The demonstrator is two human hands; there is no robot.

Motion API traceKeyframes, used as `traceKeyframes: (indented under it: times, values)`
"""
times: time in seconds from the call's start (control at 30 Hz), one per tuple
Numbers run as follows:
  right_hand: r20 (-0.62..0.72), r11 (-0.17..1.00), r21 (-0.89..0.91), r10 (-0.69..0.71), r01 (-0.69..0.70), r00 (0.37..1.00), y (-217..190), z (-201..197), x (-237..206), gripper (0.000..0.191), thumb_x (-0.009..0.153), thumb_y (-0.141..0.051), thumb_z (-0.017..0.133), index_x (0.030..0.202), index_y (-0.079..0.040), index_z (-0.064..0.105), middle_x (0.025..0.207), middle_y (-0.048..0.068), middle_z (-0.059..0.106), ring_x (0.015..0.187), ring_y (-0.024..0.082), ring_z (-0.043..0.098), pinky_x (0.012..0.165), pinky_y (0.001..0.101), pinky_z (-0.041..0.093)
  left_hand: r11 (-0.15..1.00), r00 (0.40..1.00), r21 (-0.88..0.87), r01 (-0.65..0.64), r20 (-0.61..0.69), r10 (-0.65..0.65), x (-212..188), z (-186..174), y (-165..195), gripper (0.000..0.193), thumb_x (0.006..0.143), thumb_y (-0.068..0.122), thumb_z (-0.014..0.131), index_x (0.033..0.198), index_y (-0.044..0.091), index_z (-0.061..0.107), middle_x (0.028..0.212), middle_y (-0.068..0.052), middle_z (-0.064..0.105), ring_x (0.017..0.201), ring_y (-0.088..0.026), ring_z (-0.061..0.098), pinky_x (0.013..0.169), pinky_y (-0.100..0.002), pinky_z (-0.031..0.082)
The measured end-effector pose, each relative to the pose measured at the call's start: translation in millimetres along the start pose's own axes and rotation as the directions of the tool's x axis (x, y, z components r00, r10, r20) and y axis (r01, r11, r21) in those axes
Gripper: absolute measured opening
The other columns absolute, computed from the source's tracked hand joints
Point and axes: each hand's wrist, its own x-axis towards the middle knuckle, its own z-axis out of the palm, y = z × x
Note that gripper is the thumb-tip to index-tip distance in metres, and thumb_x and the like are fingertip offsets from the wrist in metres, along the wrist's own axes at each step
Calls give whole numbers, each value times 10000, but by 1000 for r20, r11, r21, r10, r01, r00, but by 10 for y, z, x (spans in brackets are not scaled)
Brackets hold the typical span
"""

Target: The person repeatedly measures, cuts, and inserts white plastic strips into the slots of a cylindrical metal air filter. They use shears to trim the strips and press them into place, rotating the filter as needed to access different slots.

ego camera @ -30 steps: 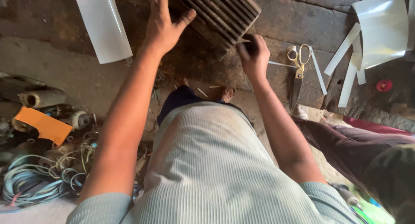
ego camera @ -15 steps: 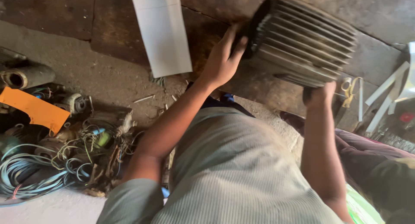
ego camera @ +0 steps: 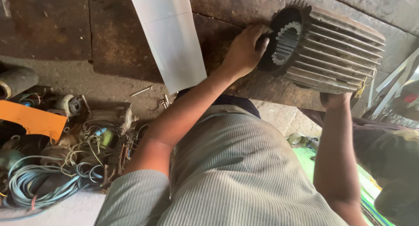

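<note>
While the person bends over the workbench, the head view records the following.

Head view, motor housing: a ribbed grey motor housing (ego camera: 331, 51) lies on its side on the rusty metal bench (ego camera: 109, 29), open end turned toward the person, toothed inner core visible.

Head view, left hand: the left hand (ego camera: 246, 49) clasps the rim of the housing's open end, fingers curled over the edge into the bore.

Head view, right hand: the right hand (ego camera: 335, 99) is under the housing's lower side, pressed against the fins; most fingers are hidden, so I cannot tell how firmly it closes.

Head view, bench items: a white sheet strip (ego camera: 168, 38) lies flat on the bench, just beside the left forearm; more white strips (ego camera: 393, 82) sit past the housing at the right edge.

Head view, floor left: a tangle of blue and mixed wires (ego camera: 48, 178), an orange card (ego camera: 32, 121) and small motor parts (ego camera: 70, 104) lie together, well apart from the housing.

Head view, clothing: a striped grey shirt (ego camera: 235, 173) fills the lower centre.
</note>
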Motion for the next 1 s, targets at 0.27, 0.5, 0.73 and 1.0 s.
traceKeyframes:
  times: [0.27,0.5,0.73,1.0]
  values:
    - [11,992,-97,77,-75,997,-171,111,14,546,996,-404,753,1417,-110,568,1401,62,598,1330,253,585,1145,477,480,999,1000,-34,24,0,-24,106,-32,44,200,995,184,661,1109,20,678,1062,-178,723,995,-345,705,882,-443,560]
    - [-298,968,250,100,-24,949,-21,159,9,418,1023,-316,596,1358,-72,545,1327,108,603,1221,270,641,1077,454,549,997,996,-31,-76,-57,74,-72,-33,345,240,1041,200,583,1152,14,685,1103,-197,716,1032,-379,677,909,-461,552]
    - [-443,938,334,68,94,894,107,113,-59,240,1017,-206,543,1111,-13,650,1044,130,669,958,262,648,869,424,539,972,947,21,-233,-221,232,-353,365,1134,500,1199,349,413,1336,-126,486,1280,-343,544,1177,-442,547,1045,-503,436]
    - [-10,523,-779,-563,347,827,-68,-378,-545,256,932,-78,691,1181,-49,641,1090,136,685,996,252,671,875,381,546,972,914,52,-230,-332,234,3,613,1217,484,1155,389,482,882,2,579,800,-77,556,745,-191,526,696,-355,402]
